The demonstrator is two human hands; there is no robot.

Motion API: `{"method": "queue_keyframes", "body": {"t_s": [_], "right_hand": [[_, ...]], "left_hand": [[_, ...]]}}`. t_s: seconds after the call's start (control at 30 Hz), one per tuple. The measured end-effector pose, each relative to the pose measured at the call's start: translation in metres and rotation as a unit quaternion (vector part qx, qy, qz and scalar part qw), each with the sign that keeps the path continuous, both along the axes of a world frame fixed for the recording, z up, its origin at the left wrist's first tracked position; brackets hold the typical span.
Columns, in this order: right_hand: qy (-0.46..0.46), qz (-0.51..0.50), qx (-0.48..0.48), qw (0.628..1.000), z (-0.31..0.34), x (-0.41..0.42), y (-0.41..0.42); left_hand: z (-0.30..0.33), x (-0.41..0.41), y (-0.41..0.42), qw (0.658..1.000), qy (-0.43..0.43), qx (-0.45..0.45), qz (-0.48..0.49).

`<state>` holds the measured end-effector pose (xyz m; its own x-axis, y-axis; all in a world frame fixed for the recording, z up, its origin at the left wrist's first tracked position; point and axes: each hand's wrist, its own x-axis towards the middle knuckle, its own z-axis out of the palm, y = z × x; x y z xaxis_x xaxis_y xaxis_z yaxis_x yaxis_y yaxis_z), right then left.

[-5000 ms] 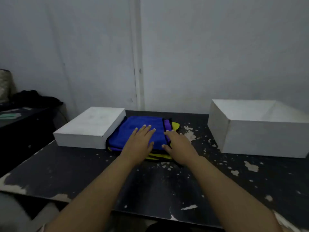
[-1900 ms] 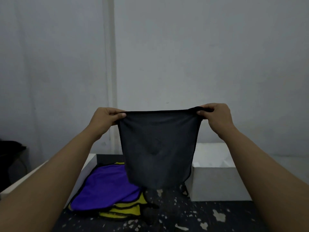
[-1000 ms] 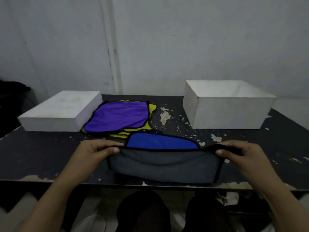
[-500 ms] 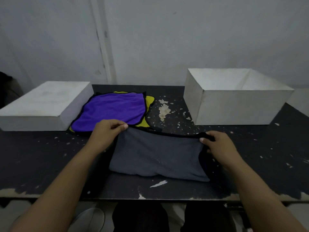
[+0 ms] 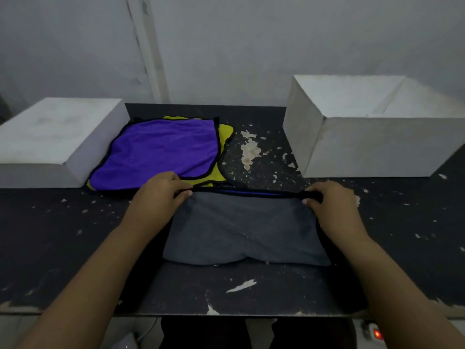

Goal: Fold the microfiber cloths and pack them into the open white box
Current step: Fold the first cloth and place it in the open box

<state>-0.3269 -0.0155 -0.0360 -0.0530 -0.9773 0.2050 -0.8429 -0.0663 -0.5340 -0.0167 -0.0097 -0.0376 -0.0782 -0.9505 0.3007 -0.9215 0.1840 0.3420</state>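
A grey cloth with a blue underside lies folded in half on the black table, its fold toward me. My left hand pinches its far left corner and my right hand pinches its far right corner, both down at the table. A thin blue strip shows along the far edge between my hands. Behind my left hand lies a pile of cloths: a purple cloth on top of yellow cloths. The open white box stands at the back right; nothing shows inside it from here.
The white lid lies upside up at the back left, touching the cloth pile. The black table has chipped paint, and its front edge runs just below the folded cloth. A grey wall stands right behind the boxes.
I lifted the grey and blue cloth off the pile, held it up, then laid it down folded in half. In the last half second my hands settled its far edge lower.
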Motion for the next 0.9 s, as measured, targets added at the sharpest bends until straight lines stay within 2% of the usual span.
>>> {"method": "queue_keyframes", "body": {"t_s": [0.07,0.13,0.3,0.4,0.5,0.63,0.77,0.9], "right_hand": [[0.018,-0.004,-0.023,1.000,-0.001,0.001,0.002],[0.013,-0.023,-0.039,0.999,0.000,-0.001,0.007],[-0.095,-0.107,-0.022,0.989,0.008,-0.011,0.038],[-0.067,-0.143,-0.003,0.987,0.009,-0.012,0.065],[0.040,-0.140,0.044,0.988,0.011,-0.007,0.090],[0.131,-0.122,0.067,0.982,0.009,0.006,0.110],[0.122,-0.125,0.047,0.984,0.006,0.012,0.113],[0.084,-0.103,0.098,0.986,0.006,0.010,0.112]], "left_hand": [[0.005,-0.009,0.000,0.999,-0.040,-0.006,-0.002],[0.012,-0.027,-0.001,0.999,-0.038,-0.015,-0.023],[0.027,-0.104,-0.016,0.988,0.018,0.006,-0.155],[0.026,-0.150,-0.030,0.970,0.020,0.045,-0.236],[0.026,-0.181,-0.037,0.945,-0.034,0.091,-0.313],[0.030,-0.200,-0.038,0.903,-0.182,0.107,-0.375],[0.031,-0.205,-0.045,0.888,-0.243,0.094,-0.378],[0.040,-0.207,-0.042,0.888,-0.261,0.082,-0.369]]}}
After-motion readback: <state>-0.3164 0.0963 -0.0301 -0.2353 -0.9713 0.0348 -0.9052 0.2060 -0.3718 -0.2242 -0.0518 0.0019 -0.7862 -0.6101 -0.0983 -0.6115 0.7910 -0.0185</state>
